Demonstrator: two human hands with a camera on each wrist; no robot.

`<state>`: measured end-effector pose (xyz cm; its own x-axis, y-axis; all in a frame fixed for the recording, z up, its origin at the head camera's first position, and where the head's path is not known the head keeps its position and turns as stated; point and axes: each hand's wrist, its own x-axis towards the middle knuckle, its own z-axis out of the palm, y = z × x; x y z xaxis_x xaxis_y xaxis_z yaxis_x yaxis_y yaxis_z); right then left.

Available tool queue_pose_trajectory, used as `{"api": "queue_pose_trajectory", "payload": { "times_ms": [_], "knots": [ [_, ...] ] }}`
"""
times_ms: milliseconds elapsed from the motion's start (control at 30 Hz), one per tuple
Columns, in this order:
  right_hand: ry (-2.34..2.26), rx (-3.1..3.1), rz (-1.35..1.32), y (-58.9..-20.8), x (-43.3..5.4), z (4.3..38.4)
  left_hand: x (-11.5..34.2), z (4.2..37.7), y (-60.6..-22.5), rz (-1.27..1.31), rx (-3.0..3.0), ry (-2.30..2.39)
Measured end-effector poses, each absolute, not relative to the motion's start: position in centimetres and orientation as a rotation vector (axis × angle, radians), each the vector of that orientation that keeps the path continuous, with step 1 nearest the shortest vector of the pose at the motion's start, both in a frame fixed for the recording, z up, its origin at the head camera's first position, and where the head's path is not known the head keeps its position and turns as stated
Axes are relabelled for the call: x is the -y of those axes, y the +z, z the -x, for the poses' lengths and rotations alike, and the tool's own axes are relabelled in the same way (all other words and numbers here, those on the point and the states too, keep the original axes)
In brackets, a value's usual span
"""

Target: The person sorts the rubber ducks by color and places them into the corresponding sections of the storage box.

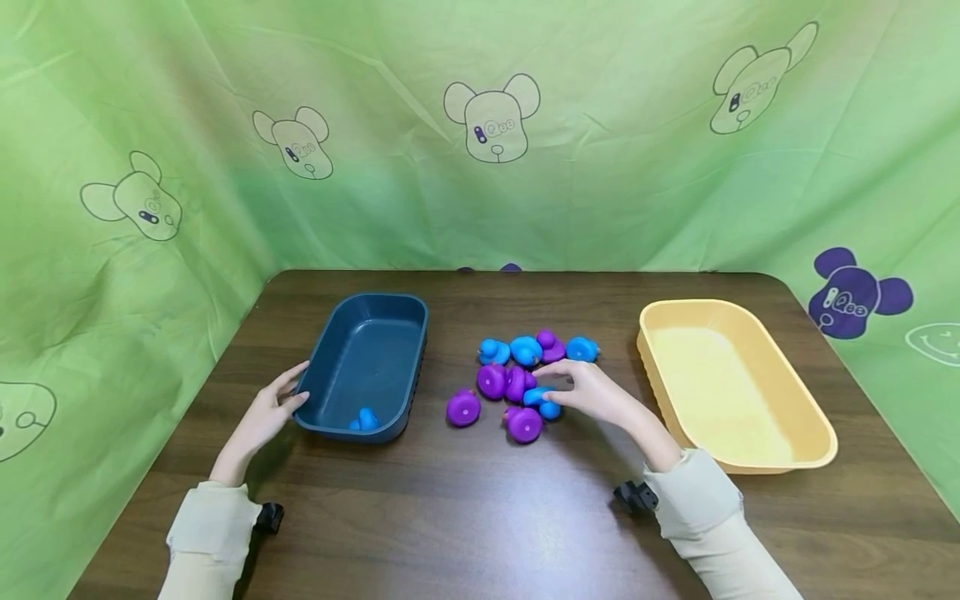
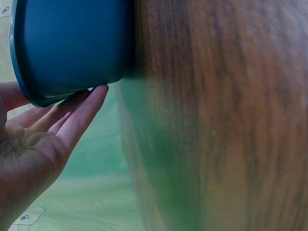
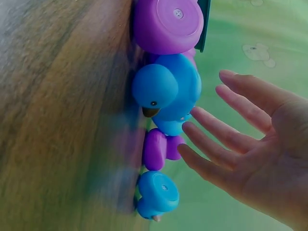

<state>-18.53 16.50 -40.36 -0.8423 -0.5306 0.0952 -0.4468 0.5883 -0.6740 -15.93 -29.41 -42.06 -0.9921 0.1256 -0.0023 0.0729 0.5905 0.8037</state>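
At the left stands a dark blue plastic basin (image 1: 360,297). My left hand (image 1: 262,421) holds its near left rim, thumb at the rim and fingertips (image 2: 100,91) against the outer wall. One blue rubber duck (image 1: 365,419) lies inside at the near end. Mid-table, my right hand (image 1: 596,396) reaches over a blue duck (image 1: 542,400), fingers spread and slightly bent. In the right wrist view a gap shows between those fingers (image 3: 216,130) and the blue duck (image 3: 166,89). Purple ducks (image 1: 523,425) and more blue ducks (image 1: 527,351) lie tumbled around it, several with flat bases showing.
A pale yellow basin (image 1: 738,375) stands at the right on the dark wooden table (image 1: 465,517). Green cloth (image 1: 495,208) printed with mouse heads hangs behind and at both sides. A black wrist camera (image 1: 636,497) sits by the right cuff.
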Motion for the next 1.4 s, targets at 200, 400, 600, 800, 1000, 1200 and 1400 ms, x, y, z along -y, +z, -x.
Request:
{"api": "queue_pose_trajectory", "payload": {
  "times_ms": [200, 400, 600, 800, 1000, 1200, 1400],
  "knots": [
    [-1.116, -2.629, 0.825, -40.6, -16.8, 18.7, 29.4, 15.9, -42.1, -0.156, -2.757, 1.375],
    [-1.121, -2.586, 0.814, -40.9, -16.9, 18.8, 29.4, 16.0, -42.1, -0.16, -2.773, 1.364],
    [-1.107, -2.593, 0.823, -41.3, -17.1, 19.0, 29.4, 16.0, -42.1, -0.162, -2.764, 1.38],
    [-1.081, -2.597, 0.816, -41.4, -17.1, 19.2, 29.4, 15.9, -42.0, -0.155, -2.739, 1.4],
    [-1.068, -2.598, 0.818, -41.6, -17.1, 19.4, 29.4, 15.9, -41.9, -0.157, -2.743, 1.395],
    [-1.077, -2.591, 0.814, -41.7, -17.1, 19.3, 29.5, 15.8, -41.8, -0.161, -2.741, 1.394],
    [-1.095, -2.586, 0.807, -41.7, -17.0, 19.3, 29.5, 15.9, -41.8, -0.15, -2.74, 1.385]
  ]
}}
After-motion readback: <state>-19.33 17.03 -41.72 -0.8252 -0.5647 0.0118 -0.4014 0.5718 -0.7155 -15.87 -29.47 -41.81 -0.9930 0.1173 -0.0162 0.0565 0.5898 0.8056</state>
